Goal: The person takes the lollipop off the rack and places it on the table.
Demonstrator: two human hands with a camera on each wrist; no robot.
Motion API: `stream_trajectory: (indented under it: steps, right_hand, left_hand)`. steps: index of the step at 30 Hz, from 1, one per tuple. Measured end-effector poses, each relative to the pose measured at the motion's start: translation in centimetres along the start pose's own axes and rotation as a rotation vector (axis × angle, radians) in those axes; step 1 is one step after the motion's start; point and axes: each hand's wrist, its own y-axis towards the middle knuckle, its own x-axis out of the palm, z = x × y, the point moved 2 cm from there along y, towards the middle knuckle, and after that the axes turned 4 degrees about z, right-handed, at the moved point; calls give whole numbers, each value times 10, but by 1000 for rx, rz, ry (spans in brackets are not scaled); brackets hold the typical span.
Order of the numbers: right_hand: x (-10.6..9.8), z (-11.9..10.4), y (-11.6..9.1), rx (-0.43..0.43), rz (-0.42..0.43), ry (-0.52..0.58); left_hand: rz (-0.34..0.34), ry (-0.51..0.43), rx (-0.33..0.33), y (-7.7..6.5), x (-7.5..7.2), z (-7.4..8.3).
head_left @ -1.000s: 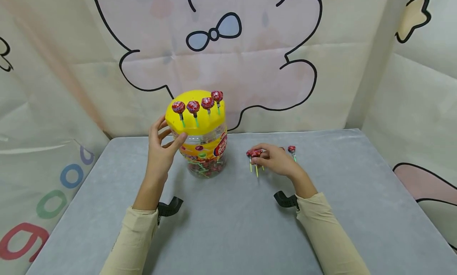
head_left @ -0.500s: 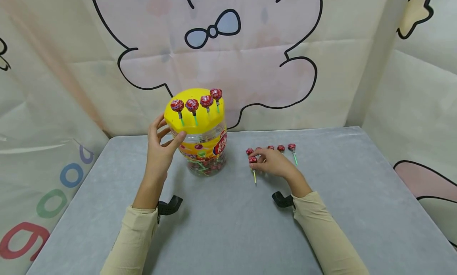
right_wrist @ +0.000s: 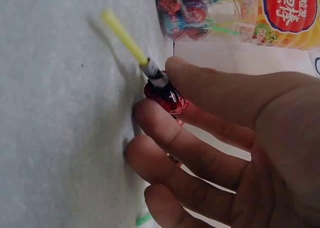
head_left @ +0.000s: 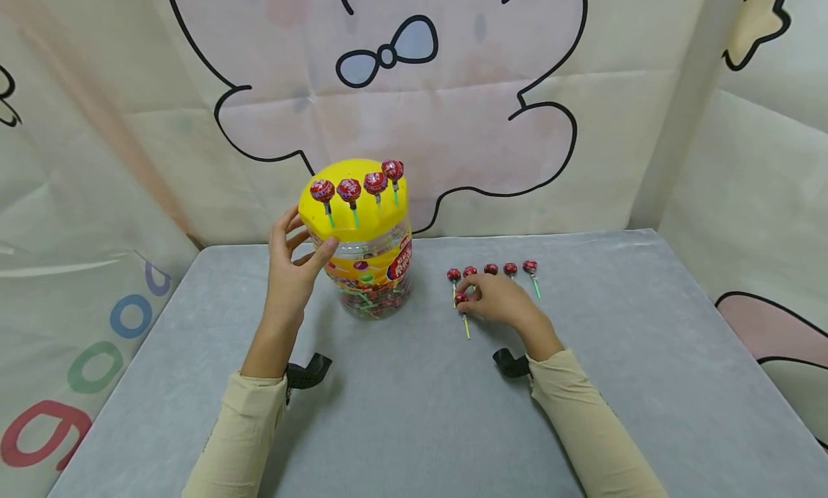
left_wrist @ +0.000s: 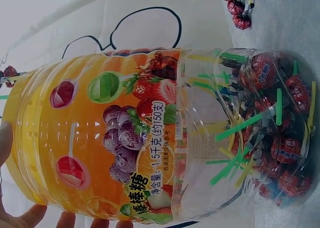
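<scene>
A clear plastic jar [head_left: 371, 297] with a yellow lid [head_left: 352, 221] stands on the table, part filled with lollipops. My left hand [head_left: 292, 268] holds it at the upper left side, thumb in front and fingers behind. Several red-wrapped lollipops [head_left: 349, 190] are on the lid, their green sticks toward me. To the right, my right hand [head_left: 498, 300] pinches one red lollipop [right_wrist: 167, 97] by its head between thumb and fingers, low over the table. Its yellow stick [right_wrist: 124, 36] points away from the palm.
Behind my right hand, several lollipops [head_left: 530, 266] lie in a row on the grey-covered table [head_left: 401, 412]. Part of that row is hidden by the hand. A printed cloth backdrop [head_left: 453, 146] hangs right behind the table's far edge.
My right hand has drawn one lollipop toward me, apart from the others, and more of the row behind now shows. The left hand and jar have stayed in place.
</scene>
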Motion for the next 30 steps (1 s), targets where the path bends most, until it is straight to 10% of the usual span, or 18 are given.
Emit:
stream_trajectory:
  steps: [30]
  right_hand:
    - [-8, -3, -3, -50, -56, 24]
  left_hand:
    - [1, 0, 7, 1, 0, -4]
